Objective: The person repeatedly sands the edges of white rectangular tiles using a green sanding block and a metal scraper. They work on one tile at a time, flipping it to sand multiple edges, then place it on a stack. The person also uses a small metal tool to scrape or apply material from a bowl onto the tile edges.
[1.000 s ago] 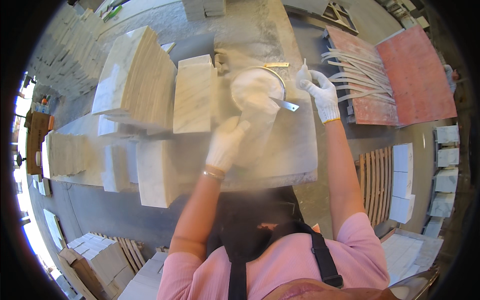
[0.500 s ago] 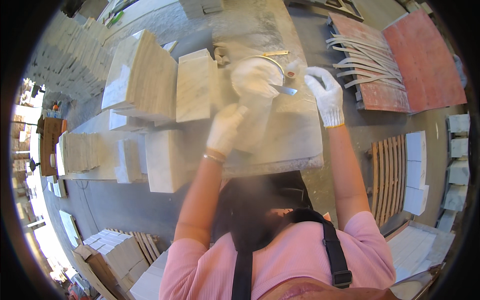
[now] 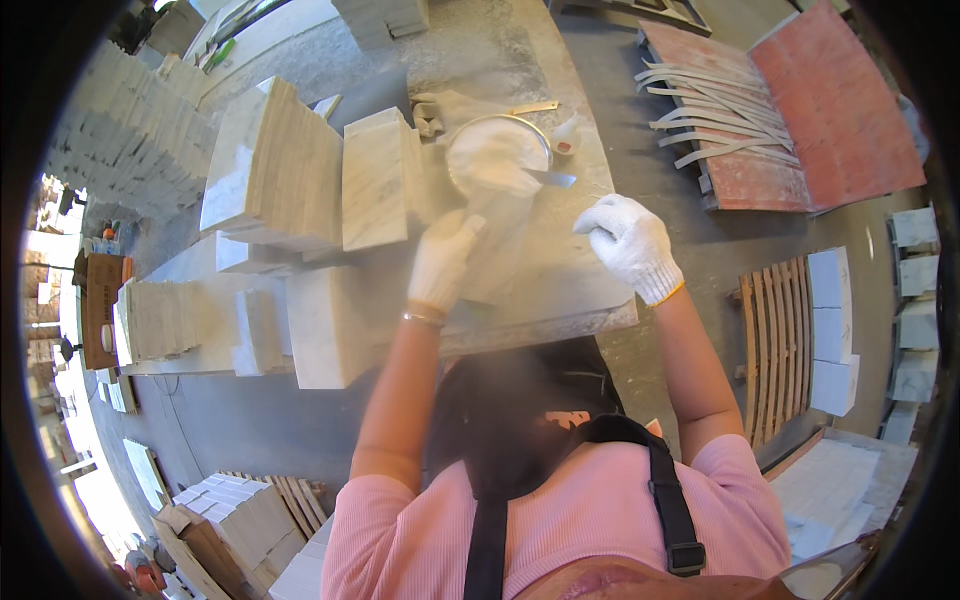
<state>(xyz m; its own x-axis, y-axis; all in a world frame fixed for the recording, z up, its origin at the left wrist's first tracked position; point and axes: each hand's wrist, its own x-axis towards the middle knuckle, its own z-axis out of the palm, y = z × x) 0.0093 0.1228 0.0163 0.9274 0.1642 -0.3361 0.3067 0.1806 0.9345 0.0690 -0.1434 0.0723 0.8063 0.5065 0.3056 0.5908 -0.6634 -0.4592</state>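
My left hand (image 3: 440, 262), in a white knit glove, is closed on the left edge of a pale marble tile (image 3: 505, 245) above the worktable. Haze blurs the tile's outline. My right hand (image 3: 630, 243), also gloved, hovers past the tile near the table's right edge. Its fingers are curled in, and whatever they may hold is hidden. Beyond the tile sits a round pan of white powder or paste (image 3: 490, 150), with a flat metal blade (image 3: 550, 178) lying at its right rim. A small white bottle (image 3: 566, 138) stands next to the pan.
Stacked marble tiles (image 3: 275, 170) and an upright tile block (image 3: 375, 185) flank my left hand. A yellow-handled tool (image 3: 534, 107) lies behind the pan. Right of the table (image 3: 590, 290) are a red board with pale strips (image 3: 735, 115) and a wooden pallet (image 3: 775, 350).
My right hand has moved nearer to me, away from the small bottle, and its fingers have curled in. My left hand stays at the tile. The whole view has shifted slightly.
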